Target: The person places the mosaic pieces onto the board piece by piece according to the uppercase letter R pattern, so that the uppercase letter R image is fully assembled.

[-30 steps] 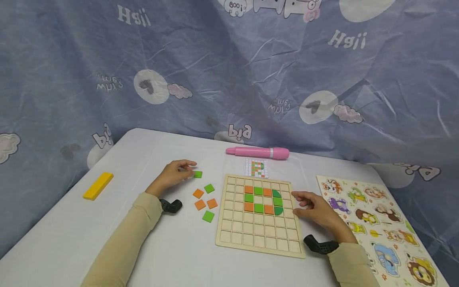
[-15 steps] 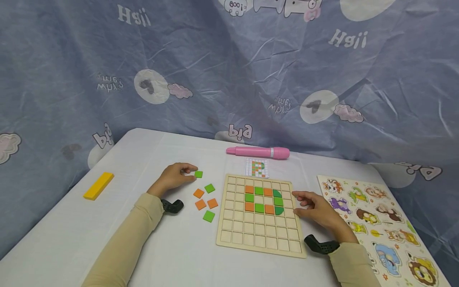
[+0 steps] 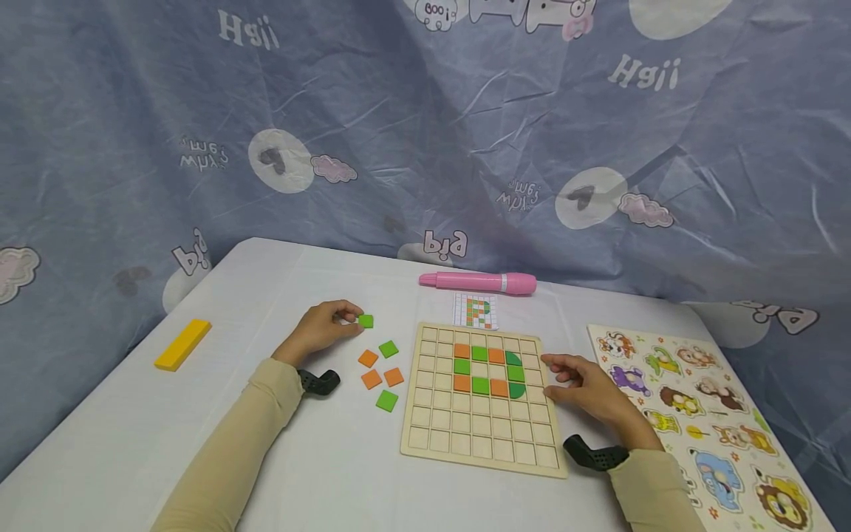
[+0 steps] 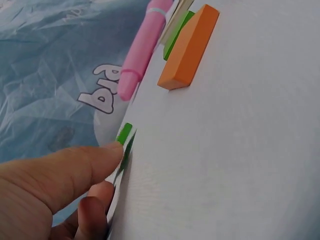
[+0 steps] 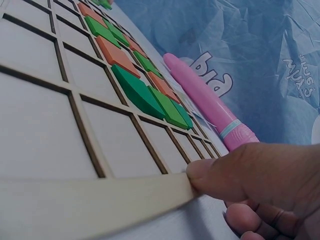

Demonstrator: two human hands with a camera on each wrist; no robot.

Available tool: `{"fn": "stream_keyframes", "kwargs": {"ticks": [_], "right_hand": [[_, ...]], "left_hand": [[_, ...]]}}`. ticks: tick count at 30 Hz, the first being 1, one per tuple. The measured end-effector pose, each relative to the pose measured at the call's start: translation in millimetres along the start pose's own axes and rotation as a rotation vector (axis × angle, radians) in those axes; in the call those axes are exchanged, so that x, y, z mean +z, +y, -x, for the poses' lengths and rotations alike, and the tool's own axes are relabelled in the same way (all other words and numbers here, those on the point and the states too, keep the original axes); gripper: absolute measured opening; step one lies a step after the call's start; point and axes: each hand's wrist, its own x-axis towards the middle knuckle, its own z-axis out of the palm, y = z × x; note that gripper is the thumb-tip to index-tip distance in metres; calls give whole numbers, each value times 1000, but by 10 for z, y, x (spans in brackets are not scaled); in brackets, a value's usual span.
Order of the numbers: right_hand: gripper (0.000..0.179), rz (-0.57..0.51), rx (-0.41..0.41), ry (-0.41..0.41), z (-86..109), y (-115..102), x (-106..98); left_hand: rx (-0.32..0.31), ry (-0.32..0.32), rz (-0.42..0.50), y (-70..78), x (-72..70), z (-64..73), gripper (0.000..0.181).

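Observation:
At the left of the board, my left hand (image 3: 323,326) pinches a small square green tile (image 3: 366,321) between thumb and fingertips. In the left wrist view that tile (image 4: 125,134) juts past the thumb tip. A square wooden grid board (image 3: 459,442) lies in the middle of the table. Orange, light green and dark green rounded tiles form a closed ring in its upper cells. My right hand (image 3: 588,391) rests at the board's right edge, thumb and forefinger apart. The right wrist view shows its thumb (image 5: 220,172) on the rim, other fingers loosely bent outside it.
Loose orange tiles (image 3: 371,379) and green tiles (image 3: 386,400) lie left of the board. Behind it are a pattern card (image 3: 476,312) and a pink pen (image 3: 475,282). A yellow block (image 3: 182,345) lies far left, an animal puzzle board (image 3: 698,414) right.
My left thumb and fingers have closed on the green tile, which has shifted slightly toward the hand. The right hand and the board stay where they were.

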Motion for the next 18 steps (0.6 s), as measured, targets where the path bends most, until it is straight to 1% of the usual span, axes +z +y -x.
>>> {"fn": "stream_keyframes", "kwargs": {"ticks": [4,8,13,18], "right_hand": [[58,9,8,4,1,-1,-1],[58,0,9,5,3,-3,1],[58,-6,7,4,4,-4,-3],[58,-1,6,2,13,-5,1]], "left_hand": [[12,-7,35,-4,-22,2,31],[21,-19,58,21,-57,16,34],[23,-54,97,107,-84,31,38],[25,-84,122,229,-64,53,39]]}}
